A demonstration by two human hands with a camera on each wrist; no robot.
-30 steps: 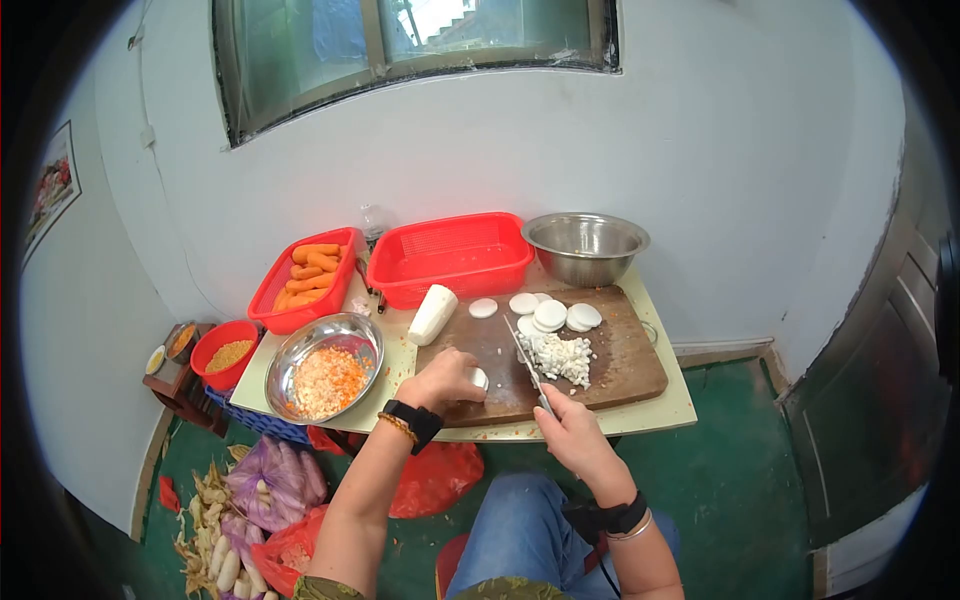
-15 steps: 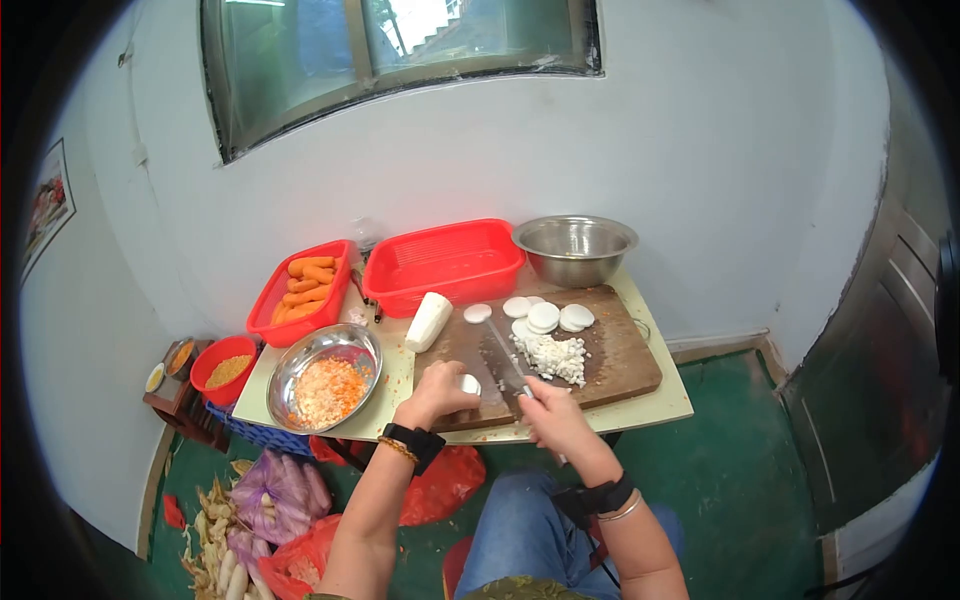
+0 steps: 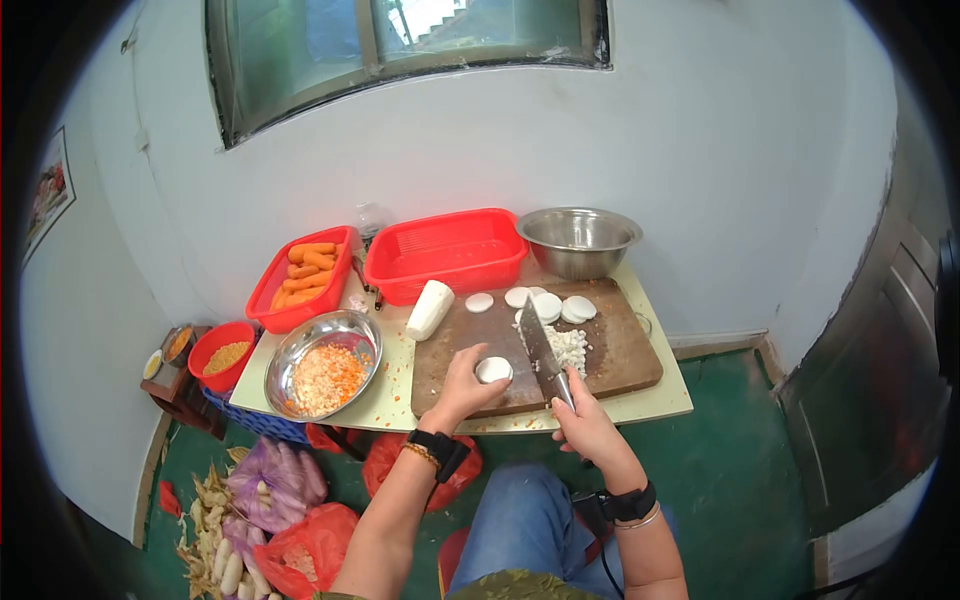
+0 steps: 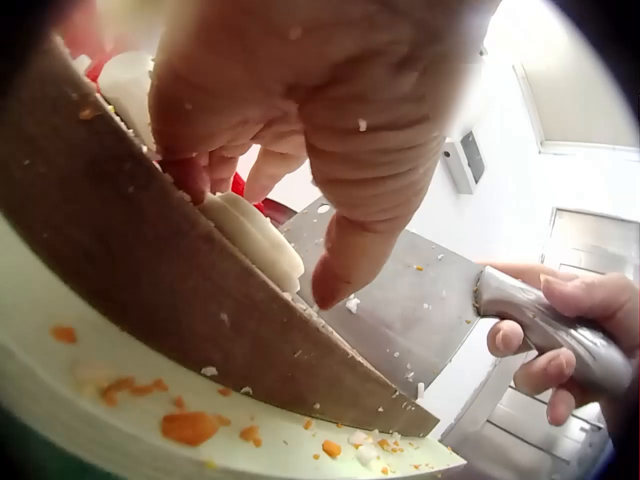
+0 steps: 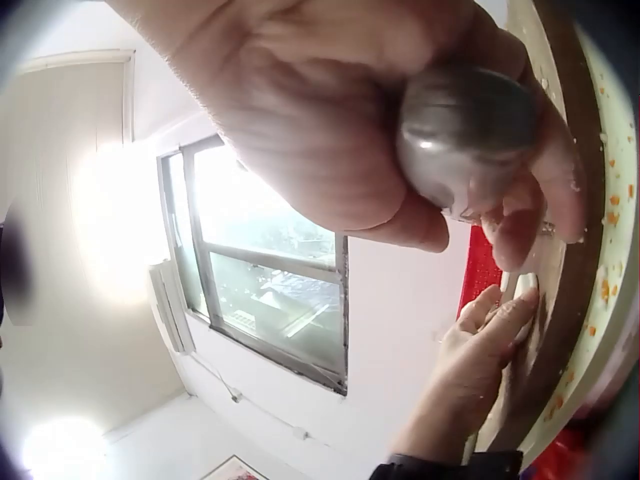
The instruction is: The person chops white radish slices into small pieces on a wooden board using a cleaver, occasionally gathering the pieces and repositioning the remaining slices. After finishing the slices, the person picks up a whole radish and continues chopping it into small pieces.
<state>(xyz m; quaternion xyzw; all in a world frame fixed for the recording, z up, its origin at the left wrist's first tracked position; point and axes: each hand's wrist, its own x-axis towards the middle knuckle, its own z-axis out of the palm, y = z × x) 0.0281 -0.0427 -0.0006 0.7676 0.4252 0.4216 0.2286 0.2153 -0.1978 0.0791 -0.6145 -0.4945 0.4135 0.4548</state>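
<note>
Curves the fingers and thumb of the left hand [image 3: 463, 386] round stacked daikon slices [image 3: 494, 371] on the near left part of the wooden cutting board [image 3: 628, 348]. Grips the cleaver [image 3: 540, 348] by its metal handle with the clenched right hand [image 3: 590, 432], slanting its blade far and left, partly hiding diced daikon [image 3: 573, 350]. Shows further daikon rounds [image 3: 578, 309] beyond, and a peeled daikon piece [image 3: 430, 310] at far left; left of the board, a metal bowl [image 3: 283, 363] of chopped bits [image 3: 332, 378]; farther off, carrots [image 3: 308, 272] and a steel basin [image 3: 580, 258].
</note>
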